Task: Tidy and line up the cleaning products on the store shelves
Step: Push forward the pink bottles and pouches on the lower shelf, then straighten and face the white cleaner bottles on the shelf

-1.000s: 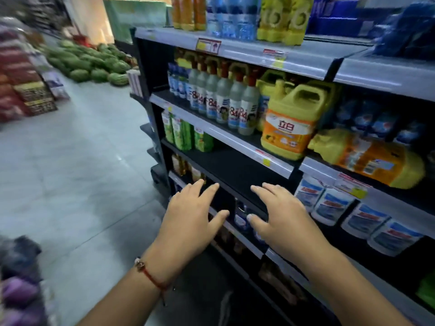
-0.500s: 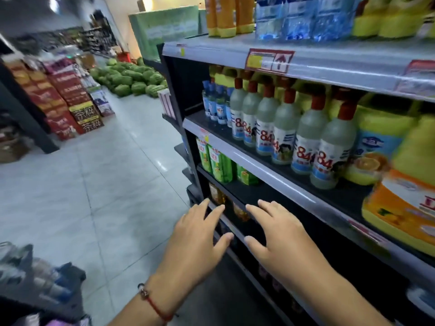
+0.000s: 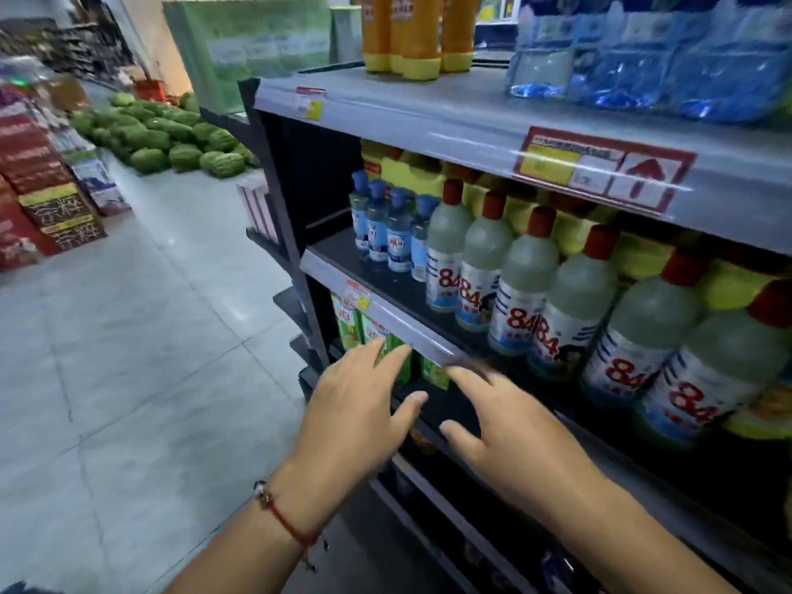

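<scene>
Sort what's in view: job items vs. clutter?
Job: red-capped bottles, blue-capped bottles, green packs, left hand, right hand, both open, holding nothing.
Not job: watermelons, red cartons, floor.

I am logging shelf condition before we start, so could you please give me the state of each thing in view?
left hand: open, holding nothing
right hand: open, holding nothing
red-capped 84 bottles: upright, capped, in a row
blue-capped bottles: upright, capped, grouped
green packs: standing on the shelf below
orange bottles: upright on top shelf
</scene>
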The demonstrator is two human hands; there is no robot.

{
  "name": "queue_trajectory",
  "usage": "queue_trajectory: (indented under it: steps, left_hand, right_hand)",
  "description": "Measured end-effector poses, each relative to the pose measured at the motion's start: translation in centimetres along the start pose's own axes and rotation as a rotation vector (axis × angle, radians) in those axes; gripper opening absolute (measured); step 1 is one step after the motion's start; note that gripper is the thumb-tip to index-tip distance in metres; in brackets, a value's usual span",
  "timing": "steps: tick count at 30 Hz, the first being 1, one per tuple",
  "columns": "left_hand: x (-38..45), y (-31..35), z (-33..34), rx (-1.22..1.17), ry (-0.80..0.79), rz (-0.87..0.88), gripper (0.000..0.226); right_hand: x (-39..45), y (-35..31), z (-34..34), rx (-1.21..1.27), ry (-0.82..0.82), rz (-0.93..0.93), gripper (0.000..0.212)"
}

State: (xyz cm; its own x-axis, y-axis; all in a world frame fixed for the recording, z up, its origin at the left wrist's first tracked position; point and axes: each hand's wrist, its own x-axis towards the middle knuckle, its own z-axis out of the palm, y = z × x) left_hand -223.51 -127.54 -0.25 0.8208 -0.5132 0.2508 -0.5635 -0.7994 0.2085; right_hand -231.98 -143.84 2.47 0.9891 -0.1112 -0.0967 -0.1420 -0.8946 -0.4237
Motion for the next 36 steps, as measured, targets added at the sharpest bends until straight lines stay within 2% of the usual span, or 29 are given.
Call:
queue_trajectory:
  steps: [4, 7, 8, 9, 11, 12, 14, 15, 18, 21, 23, 27, 31, 34, 36]
  left_hand:
    - [6.9, -2.3, -0.4, 0.007, -0.092, 0.086, 0.04]
    - [12.4, -3.8, -1.9, 0.007, -0.171, 0.11, 0.03]
    - [14.4, -4.2, -2.3, -0.053, -0.163, 0.131, 0.025]
    - [16.6, -4.6, -2.3, -0.14, -0.129, 0.168, 0.032]
    - [20.6, -5.1, -2.1, -0.32, -0.114, 0.234, 0.064]
    - [22.4, -5.0, -1.7, -0.361, -0.142, 0.269, 0.073]
    - [24.5, -4.7, -0.3, -0.377, -0.185, 0.333, 0.079]
    - [25.0, -4.6, 0.3, -0.388, -0.189, 0.36, 0.079]
    - [25.4, -4.5, 1.3, -0.471, -0.133, 0.45, 0.072]
    - [25.5, -5.0, 1.6, -0.561, -0.09, 0.482, 0.059]
    - [24.7, -5.6, 1.8, -0.625, -0.073, 0.5, 0.06]
    - [21.2, -7.8, 2.5, -0.908, -0.113, 0.578, 0.061]
    - [20.6, -9.8, 1.2, -1.131, -0.133, 0.527, 0.056]
    - [20.5, -11.6, -1.3, -1.276, -0.035, 0.498, 0.054]
    - [20.0, -13.2, -2.4, -1.472, -0.083, 0.406, 0.054]
  right_hand:
    - [3.6, -0.8, 0.6, 0.054, 0.013, 0.217, 0.042]
    - [5.7, -2.6, 0.5, 0.09, 0.063, 0.373, 0.055]
    - [6.2, -3.4, 0.3, 0.108, 0.084, 0.418, 0.053]
    - [6.7, -4.1, 0.2, 0.133, 0.099, 0.469, 0.042]
    - [7.6, -5.5, -0.3, 0.178, 0.146, 0.594, 0.017]
    - [7.7, -6.0, -0.4, 0.181, 0.181, 0.644, 0.017]
    - [7.3, -6.9, -0.1, 0.181, 0.277, 0.713, 0.033]
    - [7.1, -7.4, 0.2, 0.182, 0.341, 0.74, 0.034]
    - [6.6, -8.7, 1.3, 0.141, 0.409, 0.8, 0.017]
    - [6.5, -9.5, 2.6, 0.12, 0.387, 0.825, 0.028]
    - [6.9, -10.0, 3.4, 0.127, 0.395, 0.823, 0.042]
    - [8.6, -11.2, 4.3, 0.174, 0.384, 0.829, 0.047]
    - [9.9, -12.3, 5.6, 0.246, 0.366, 0.822, 0.062]
    - [10.3, -12.8, 6.2, 0.358, 0.475, 0.806, 0.078]
    - [10.5, -13.4, 6.6, 0.549, 0.57, 0.782, 0.1]
